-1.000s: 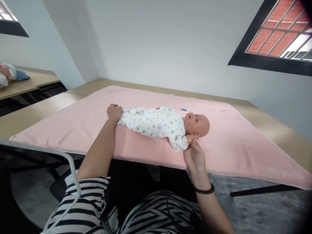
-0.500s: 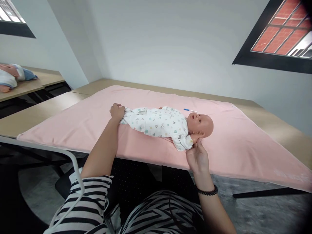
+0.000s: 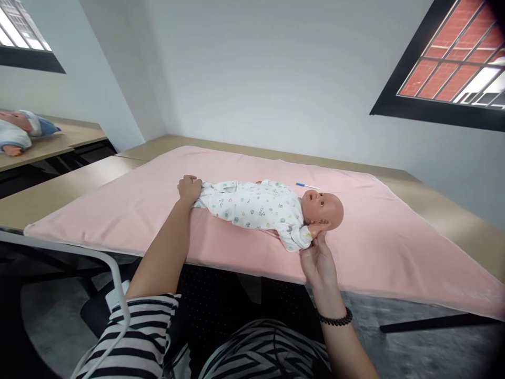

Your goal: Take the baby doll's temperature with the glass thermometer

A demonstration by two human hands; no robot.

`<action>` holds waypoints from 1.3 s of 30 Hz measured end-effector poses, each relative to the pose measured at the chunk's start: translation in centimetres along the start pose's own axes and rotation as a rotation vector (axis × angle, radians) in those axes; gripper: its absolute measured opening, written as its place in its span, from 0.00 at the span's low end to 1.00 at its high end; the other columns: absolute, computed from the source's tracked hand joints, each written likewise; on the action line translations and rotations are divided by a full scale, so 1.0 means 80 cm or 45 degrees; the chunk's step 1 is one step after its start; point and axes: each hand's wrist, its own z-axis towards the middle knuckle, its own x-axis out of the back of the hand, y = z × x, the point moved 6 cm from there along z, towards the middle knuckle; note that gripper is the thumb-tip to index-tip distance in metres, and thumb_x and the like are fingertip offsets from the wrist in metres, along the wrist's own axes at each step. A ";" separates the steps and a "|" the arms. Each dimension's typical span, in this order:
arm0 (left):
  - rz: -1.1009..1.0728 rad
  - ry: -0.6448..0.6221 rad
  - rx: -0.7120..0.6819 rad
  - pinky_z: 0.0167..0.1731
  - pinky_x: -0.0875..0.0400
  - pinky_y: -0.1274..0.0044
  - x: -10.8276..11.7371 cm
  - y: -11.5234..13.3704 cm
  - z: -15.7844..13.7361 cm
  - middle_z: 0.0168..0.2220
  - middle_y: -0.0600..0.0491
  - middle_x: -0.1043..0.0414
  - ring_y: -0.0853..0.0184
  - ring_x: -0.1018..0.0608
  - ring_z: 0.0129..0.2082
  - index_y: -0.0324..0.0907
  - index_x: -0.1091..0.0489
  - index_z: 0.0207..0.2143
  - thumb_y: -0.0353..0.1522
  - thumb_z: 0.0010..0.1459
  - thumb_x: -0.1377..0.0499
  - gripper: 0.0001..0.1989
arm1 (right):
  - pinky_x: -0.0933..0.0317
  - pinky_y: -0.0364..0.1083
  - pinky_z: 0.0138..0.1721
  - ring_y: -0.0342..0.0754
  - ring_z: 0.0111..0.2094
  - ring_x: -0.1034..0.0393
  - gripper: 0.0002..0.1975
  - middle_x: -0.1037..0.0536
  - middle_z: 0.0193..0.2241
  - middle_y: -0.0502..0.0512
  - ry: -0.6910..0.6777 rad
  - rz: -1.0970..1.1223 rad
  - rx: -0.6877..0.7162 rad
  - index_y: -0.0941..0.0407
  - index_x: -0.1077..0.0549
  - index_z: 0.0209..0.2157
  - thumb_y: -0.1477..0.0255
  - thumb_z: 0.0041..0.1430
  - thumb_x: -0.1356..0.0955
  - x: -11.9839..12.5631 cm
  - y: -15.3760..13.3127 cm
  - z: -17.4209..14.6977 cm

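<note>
A baby doll (image 3: pixel 252 205) in a white patterned outfit lies on its back across a pink cloth (image 3: pixel 379 237), its head to the right. My left hand (image 3: pixel 190 189) is closed at the foot end of the outfit; its fingertips are partly hidden. At the doll's near arm, my right hand (image 3: pixel 320 259) pinches the doll's small hand between thumb and fingers, close beside its head. Behind the doll's head lies a thin white stick with a blue end (image 3: pixel 307 186), perhaps a thermometer, touched by neither hand.
Under the cloth is a wooden table (image 3: pixel 153 145) against a white wall. Another doll (image 3: pixel 23 129) lies on a separate table at the far left. A white curved tube (image 3: pixel 118 279), apparently a chair arm, stands by my left arm. A barred window (image 3: pixel 453 63) is at upper right.
The whole view has shifted slightly, so the table and doll appear a little lower. Both hands keep their places on the doll, which has not visibly moved on the cloth.
</note>
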 end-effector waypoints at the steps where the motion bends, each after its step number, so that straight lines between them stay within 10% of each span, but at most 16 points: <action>1: 0.000 0.000 0.001 0.62 0.37 0.59 0.000 0.000 0.000 0.54 0.38 0.29 0.47 0.30 0.59 0.41 0.31 0.46 0.32 0.57 0.43 0.13 | 0.45 0.60 0.68 0.52 0.64 0.35 0.22 0.26 0.60 0.56 0.008 0.007 0.002 0.52 0.25 0.56 0.58 0.64 0.29 0.001 0.000 0.000; 39: 0.027 -0.012 0.000 0.61 0.37 0.59 -0.003 0.000 0.000 0.55 0.39 0.30 0.47 0.31 0.60 0.42 0.30 0.45 0.33 0.58 0.44 0.12 | 0.44 0.58 0.68 0.49 0.58 0.29 0.15 0.22 0.57 0.54 0.043 0.058 0.022 0.51 0.23 0.53 0.66 0.67 0.32 0.000 -0.006 -0.006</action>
